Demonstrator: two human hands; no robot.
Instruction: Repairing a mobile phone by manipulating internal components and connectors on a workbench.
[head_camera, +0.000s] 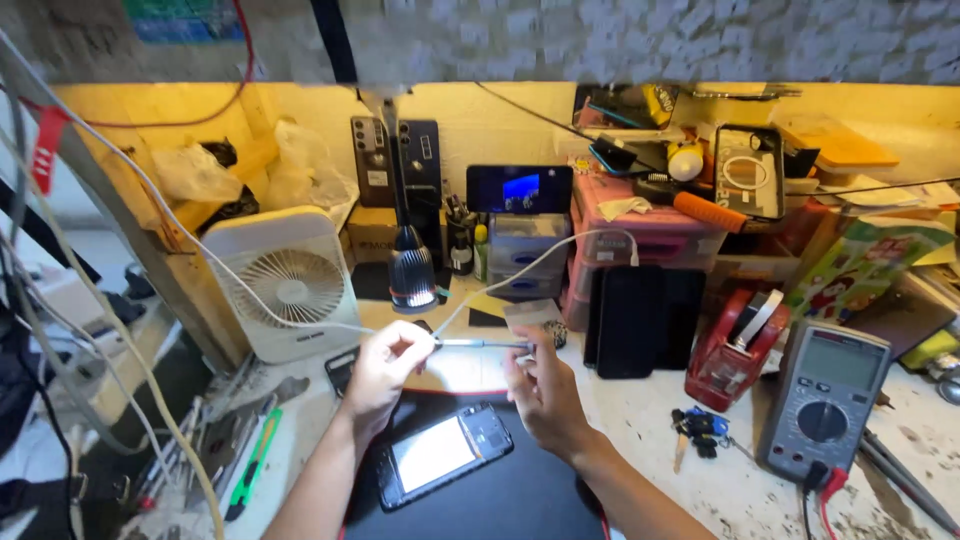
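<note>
My left hand (385, 368) and my right hand (538, 385) are raised above the bench and together hold a thin, pen-like metal tool (480, 344) that lies level between them. The left hand pinches one end, the right hand grips the other, where a small grey pad (530, 313) shows above the fingers. Below the hands an opened smartphone (442, 453) lies tilted on a black work mat (500, 500), its pale inner plate facing up.
A white desk fan (285, 285) stands left, a lit desk lamp (411, 270) behind the hands. Dark phones (640, 320) lean against pink drawers. A red tape dispenser (730, 345), keys (700, 428) and a grey multimeter (825, 400) sit right. Hand tools (235, 445) lie left.
</note>
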